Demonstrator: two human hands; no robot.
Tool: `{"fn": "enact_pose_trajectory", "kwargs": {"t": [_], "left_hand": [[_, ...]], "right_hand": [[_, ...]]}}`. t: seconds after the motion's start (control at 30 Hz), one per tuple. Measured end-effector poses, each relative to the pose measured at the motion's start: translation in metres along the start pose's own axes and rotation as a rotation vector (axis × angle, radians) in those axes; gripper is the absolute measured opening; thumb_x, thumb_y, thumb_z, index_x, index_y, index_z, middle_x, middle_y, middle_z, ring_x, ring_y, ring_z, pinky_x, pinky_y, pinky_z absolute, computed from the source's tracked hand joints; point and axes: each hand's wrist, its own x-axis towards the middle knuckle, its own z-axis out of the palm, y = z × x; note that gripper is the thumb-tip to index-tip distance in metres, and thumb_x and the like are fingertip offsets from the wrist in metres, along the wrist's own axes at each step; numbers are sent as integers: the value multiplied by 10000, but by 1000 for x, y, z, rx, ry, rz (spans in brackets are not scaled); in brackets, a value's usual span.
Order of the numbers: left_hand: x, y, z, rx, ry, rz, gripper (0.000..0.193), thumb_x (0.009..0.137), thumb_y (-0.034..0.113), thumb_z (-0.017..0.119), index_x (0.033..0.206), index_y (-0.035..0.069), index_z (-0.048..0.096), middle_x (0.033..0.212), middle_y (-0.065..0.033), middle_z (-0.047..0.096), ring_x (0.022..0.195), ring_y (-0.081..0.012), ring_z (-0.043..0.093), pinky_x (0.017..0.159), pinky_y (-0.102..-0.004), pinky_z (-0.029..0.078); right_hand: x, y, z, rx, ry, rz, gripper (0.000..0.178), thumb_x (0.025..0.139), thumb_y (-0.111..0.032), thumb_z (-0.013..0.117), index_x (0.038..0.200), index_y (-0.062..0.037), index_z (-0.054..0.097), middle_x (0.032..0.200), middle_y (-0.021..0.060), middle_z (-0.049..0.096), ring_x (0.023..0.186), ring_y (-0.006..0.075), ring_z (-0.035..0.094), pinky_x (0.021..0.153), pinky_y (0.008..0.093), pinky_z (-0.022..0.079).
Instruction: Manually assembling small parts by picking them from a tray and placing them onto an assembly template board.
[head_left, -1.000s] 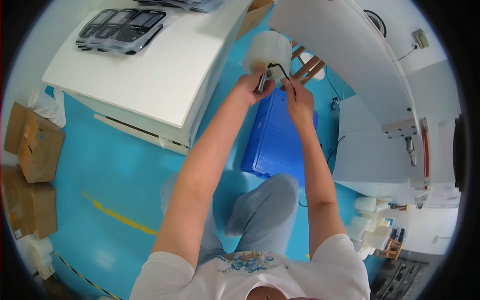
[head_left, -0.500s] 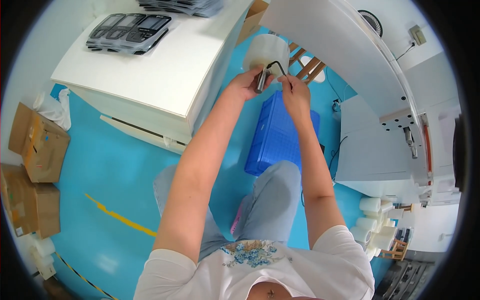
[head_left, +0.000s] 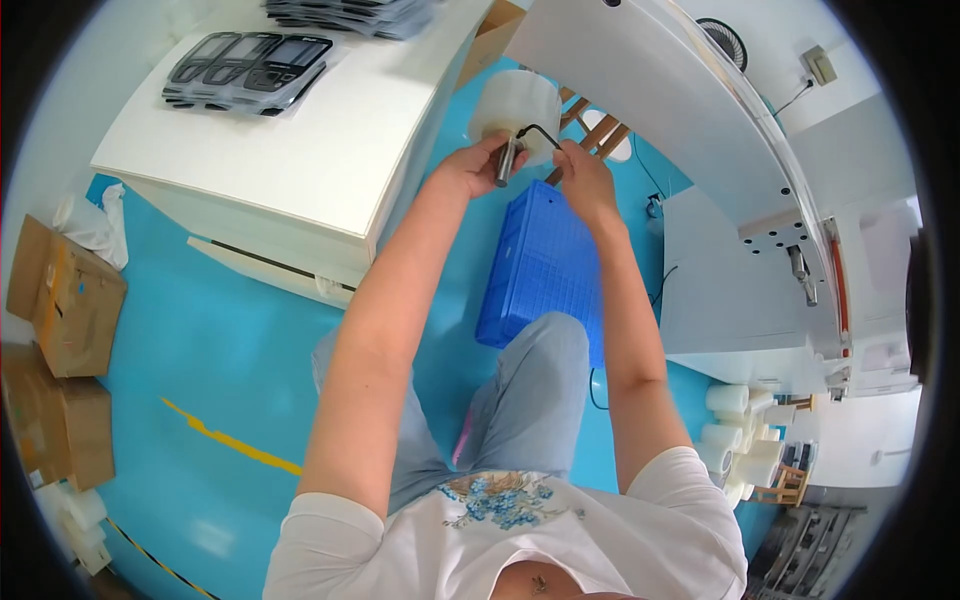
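A black hex key (head_left: 541, 131) is in my right hand (head_left: 586, 180), its long arm pinched between closed fingers. The short bent end meets the side of a metal shaft (head_left: 505, 166). My left hand (head_left: 474, 166) is closed around that shaft, beside the end of a roll of translucent film (head_left: 520, 98). The roll sits on the shaft, below the white machine's beam. Exactly where the key's tip sits is too small to make out.
Left of my arms stands a white table (head_left: 300, 150) with stacked printed panels (head_left: 247, 70). A blue crate (head_left: 545, 265) is on the floor before my knees. A white machine beam (head_left: 650, 90) curves along the right. Cardboard boxes (head_left: 75, 310) stand far left; film rolls (head_left: 735, 440) lie right.
The whole view has shifted slightly. My right hand has swung the hex key's long arm a little outward to the right, while my left hand keeps hold of the shaft.
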Motion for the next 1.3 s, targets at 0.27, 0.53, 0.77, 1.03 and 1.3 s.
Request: {"fn": "enact_pose_trajectory", "kwargs": {"t": [0.27,0.53,0.77,1.03,1.3], "left_hand": [[0,-5,1,-15,14,-15,264,963,184,619,1063,-59,595,973,-189,655,847,-314,673,712,-378,610],[4,-7,2,-1,2,-9,240,952,195,632,1016,-34,599,907,-162,661,775,-298,677,642,-373,605],[9,-10,-1,53,18,15,235,959,212,628,1010,-16,604,900,-146,661,802,-283,670,693,-377,594],[-19,2,-3,235,25,88,360,953,366,640,1054,21,617,935,-121,658,889,-250,650,782,-380,554],[-47,-51,-36,100,258,-119,750,740,732,683,903,9,567,699,-70,548,659,-203,562,624,-320,524]], "right_hand": [[17,20,-3,-36,77,-210,138,912,-79,519,1001,-76,625,909,142,698,872,365,660,723,465,501],[11,18,-15,-40,-108,-135,175,944,-148,508,989,-44,642,739,127,659,684,297,657,679,404,511],[0,-35,-15,706,-443,456,281,1007,-240,471,1010,3,612,689,98,644,527,148,609,515,304,530],[1,-54,-17,949,-440,514,258,987,-206,473,993,26,585,705,112,650,482,162,587,511,343,544],[-45,10,-74,405,-635,-380,235,925,-135,518,1046,-1,668,1068,189,664,945,393,622,858,442,490]]}}
